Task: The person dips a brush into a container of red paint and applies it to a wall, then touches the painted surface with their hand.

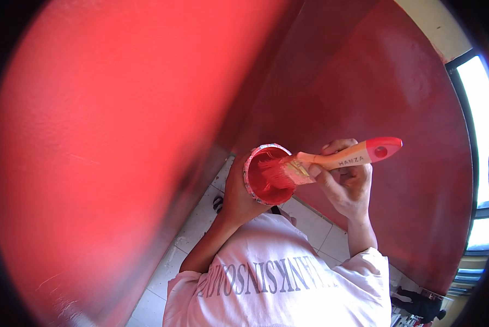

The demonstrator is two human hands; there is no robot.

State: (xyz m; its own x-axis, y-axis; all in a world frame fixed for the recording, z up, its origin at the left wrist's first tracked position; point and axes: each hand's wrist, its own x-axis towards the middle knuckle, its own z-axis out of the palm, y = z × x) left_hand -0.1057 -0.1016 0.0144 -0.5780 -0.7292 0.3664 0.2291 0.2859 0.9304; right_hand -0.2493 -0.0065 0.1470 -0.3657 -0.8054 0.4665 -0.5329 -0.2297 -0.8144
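Observation:
My left hand [236, 188] is wrapped round the side of a paint can [246, 175], its open top facing the camera. Red paint coats the can's inside, and its rim is smeared with dried paint. In my right hand [349, 184] is a paintbrush [337, 158], pinched near the metal band. Its wooden handle with a red end points to the right and carries the letters HANZA. The red-coated bristles [277, 171] reach over the rim into the can's mouth.
A bright red wall [119, 109] stands very close on the left. Another red wall [364, 82] rises ahead and to the right, meeting windows [476, 131] at the far right. Below is a white tiled floor [310, 220]. A dark-clothed person [418, 304] appears at lower right.

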